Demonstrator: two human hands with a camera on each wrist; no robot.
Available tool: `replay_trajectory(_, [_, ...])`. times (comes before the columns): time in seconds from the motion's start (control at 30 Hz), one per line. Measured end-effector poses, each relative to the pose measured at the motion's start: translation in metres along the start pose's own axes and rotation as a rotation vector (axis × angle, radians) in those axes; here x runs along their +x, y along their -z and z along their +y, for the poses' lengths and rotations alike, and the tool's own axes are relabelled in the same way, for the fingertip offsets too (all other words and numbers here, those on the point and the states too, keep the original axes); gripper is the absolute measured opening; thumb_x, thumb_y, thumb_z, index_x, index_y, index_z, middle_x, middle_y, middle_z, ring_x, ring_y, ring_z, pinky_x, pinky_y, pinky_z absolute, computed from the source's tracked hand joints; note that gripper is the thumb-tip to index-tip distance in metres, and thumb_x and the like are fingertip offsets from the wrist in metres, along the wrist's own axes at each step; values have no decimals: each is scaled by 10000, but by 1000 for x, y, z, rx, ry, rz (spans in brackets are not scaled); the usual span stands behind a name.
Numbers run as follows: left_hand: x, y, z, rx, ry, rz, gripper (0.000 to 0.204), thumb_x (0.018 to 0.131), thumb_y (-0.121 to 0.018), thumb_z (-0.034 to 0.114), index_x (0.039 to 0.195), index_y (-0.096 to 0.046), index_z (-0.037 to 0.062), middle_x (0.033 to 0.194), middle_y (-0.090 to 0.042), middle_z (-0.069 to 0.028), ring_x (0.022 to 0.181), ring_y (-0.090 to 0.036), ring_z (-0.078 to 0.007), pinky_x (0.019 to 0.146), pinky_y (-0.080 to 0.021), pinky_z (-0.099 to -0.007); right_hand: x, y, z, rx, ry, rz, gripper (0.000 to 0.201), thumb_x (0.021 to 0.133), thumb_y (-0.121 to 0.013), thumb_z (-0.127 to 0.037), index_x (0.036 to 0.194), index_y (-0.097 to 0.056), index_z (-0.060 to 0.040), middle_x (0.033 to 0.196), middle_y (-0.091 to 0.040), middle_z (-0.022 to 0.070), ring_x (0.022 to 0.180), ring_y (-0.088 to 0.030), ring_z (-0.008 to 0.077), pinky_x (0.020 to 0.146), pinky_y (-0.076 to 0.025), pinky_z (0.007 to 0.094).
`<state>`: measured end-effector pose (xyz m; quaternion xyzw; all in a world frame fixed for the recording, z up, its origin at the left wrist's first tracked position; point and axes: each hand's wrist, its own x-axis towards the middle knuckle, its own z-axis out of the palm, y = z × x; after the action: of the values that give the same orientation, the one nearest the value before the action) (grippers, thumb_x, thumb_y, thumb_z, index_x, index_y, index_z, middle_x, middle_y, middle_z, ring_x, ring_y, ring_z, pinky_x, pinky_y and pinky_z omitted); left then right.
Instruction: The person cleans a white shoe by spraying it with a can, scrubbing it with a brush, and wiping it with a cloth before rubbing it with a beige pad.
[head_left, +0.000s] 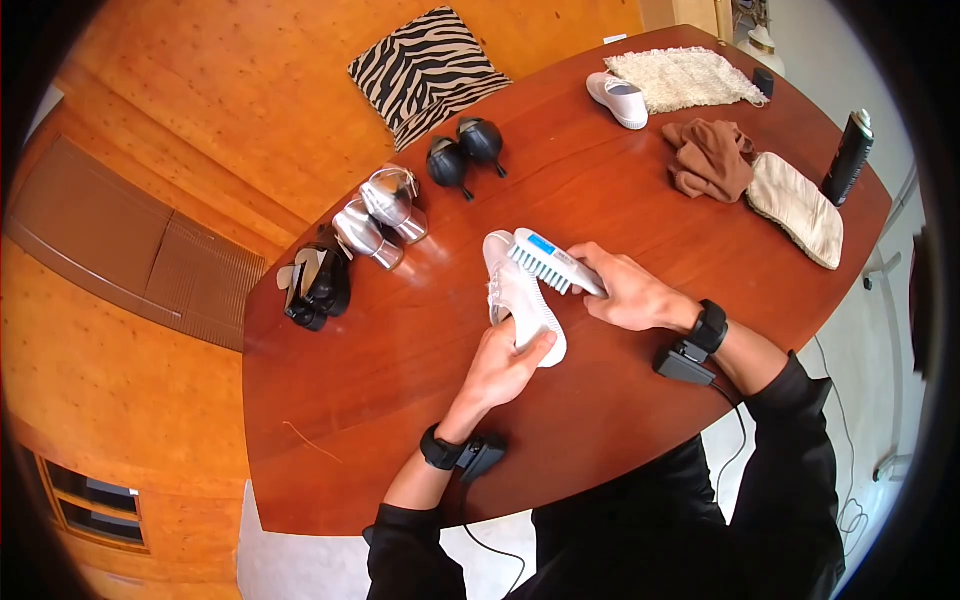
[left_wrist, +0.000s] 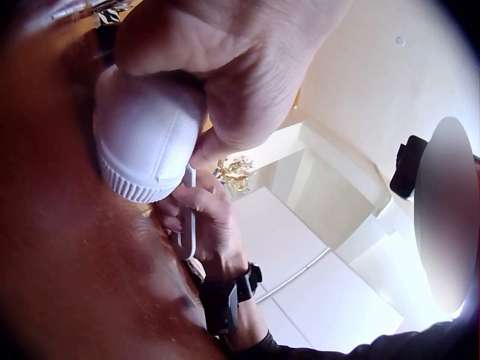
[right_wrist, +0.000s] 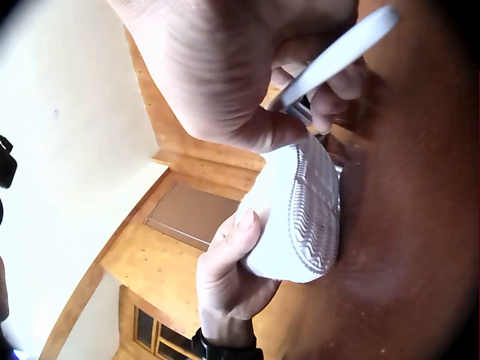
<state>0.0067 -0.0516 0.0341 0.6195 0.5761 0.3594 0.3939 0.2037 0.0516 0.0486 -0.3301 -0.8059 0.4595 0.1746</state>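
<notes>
My left hand (head_left: 505, 365) holds a white sneaker (head_left: 515, 300) by its heel end, with the thumb on the side of the sole. The sneaker is tipped on its side over the table, its ridged sole (right_wrist: 315, 210) facing right in the right wrist view. In my right hand (head_left: 630, 290) is the handle of a white scrub brush (head_left: 545, 262) with pale green bristles and a blue label. The brush head overlaps the sneaker's toe end in the head view. The left wrist view shows the rounded heel (left_wrist: 146, 135) close up, under the left hand.
Along the table's (head_left: 430, 420) far left edge stand black shoes (head_left: 318, 285), silver heeled shoes (head_left: 380, 215) and black heels (head_left: 466, 152). Another white sneaker (head_left: 620, 100) touches a cream shaggy cloth (head_left: 690, 80). Toward the right are a brown cloth (head_left: 708, 160), a beige pad (head_left: 797, 208) and a spray can (head_left: 848, 160).
</notes>
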Motion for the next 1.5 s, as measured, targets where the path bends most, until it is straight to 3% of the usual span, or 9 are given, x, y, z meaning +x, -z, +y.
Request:
replay_trajectory(0.1, [-2, -7, 1, -72, -14, 5, 224, 878, -588, 176, 995, -580, -15, 855, -632, -83, 771, -577, -143, 716, -470, -307, 4, -4, 8, 124, 86, 57, 515, 761, -544, -27, 1235, -355, 44, 1004, -585, 258, 932, -581, 386, 779, -470, 420])
replay_trajectory(0.2, [-4, -10, 3, -144, 2, -21, 295, 878, -590, 163, 1097, -534, -26, 992, -606, -93, 909, -554, -155, 819, -448, -309, 1, -6, 4, -14, 120, 104, 514, 776, -544, -19, 1252, -360, 39, 1040, -584, 260, 946, -581, 391, 798, -472, 417])
replay_trajectory(0.27, [-5, -10, 5, -196, 22, -86, 364, 881, -583, 158, 1174, -477, -31, 1105, -555, -110, 1028, -505, -172, 890, -407, -318, 3, -10, 10, -69, 293, 140, 524, 780, -555, -58, 1269, -389, 33, 936, -612, 265, 847, -605, 393, 759, -489, 427])
replay_trajectory(0.37, [-4, -13, -1, -214, 8, -94, 410, 884, -575, 149, 1218, -427, -38, 1161, -514, -120, 1085, -466, -180, 935, -373, -320, 0, -5, 5, -205, 211, 71, 544, 790, -552, -130, 1295, -407, 12, 777, -619, 252, 706, -612, 388, 701, -503, 432])
replay_trajectory(0.47, [-4, -15, -4, -243, 19, -81, 440, 883, -575, 141, 1235, -394, -52, 1179, -495, -133, 1100, -454, -186, 950, -361, -322, -7, 6, -10, -313, 98, 24, 568, 790, -526, -193, 1315, -406, -13, 673, -602, 231, 629, -602, 381, 652, -505, 434])
replay_trajectory(0.7, [-2, -20, -2, -307, 17, -10, 454, 875, -574, 103, 1236, -357, -67, 1174, -502, -144, 1101, -465, -188, 949, -371, -319, -11, 6, -13, -428, 66, 9, 611, 761, -486, -173, 1334, -370, 5, 679, -606, 223, 646, -599, 387, 663, -495, 451])
replay_trajectory(1.1, [8, -4, -9, -271, 23, 289, 470, 865, -562, 42, 1246, -320, -88, 1134, -526, -150, 1029, -520, -184, 884, -434, -301, -6, -2, 3, -355, 276, 26, 619, 692, -499, -68, 1295, -410, 35, 794, -608, 255, 726, -599, 385, 686, -494, 434])
replay_trajectory(1.2, [8, -3, -8, -311, 49, 296, 482, 864, -562, 41, 1254, -309, -90, 1142, -520, -151, 1030, -521, -190, 887, -433, -304, -6, -2, 4, -329, 258, 8, 662, 642, -507, -28, 1293, -412, 41, 832, -600, 238, 690, -578, 387, 652, -478, 421])
replay_trajectory(1.5, [3, -12, -1, -252, 2, 162, 595, 843, -587, 55, 1302, -234, -82, 1229, -446, -165, 1135, -445, -203, 950, -386, -324, -6, -8, 7, -309, 282, 95, 584, 704, -489, -46, 1279, -435, 42, 801, -604, 260, 725, -597, 391, 691, -494, 422])
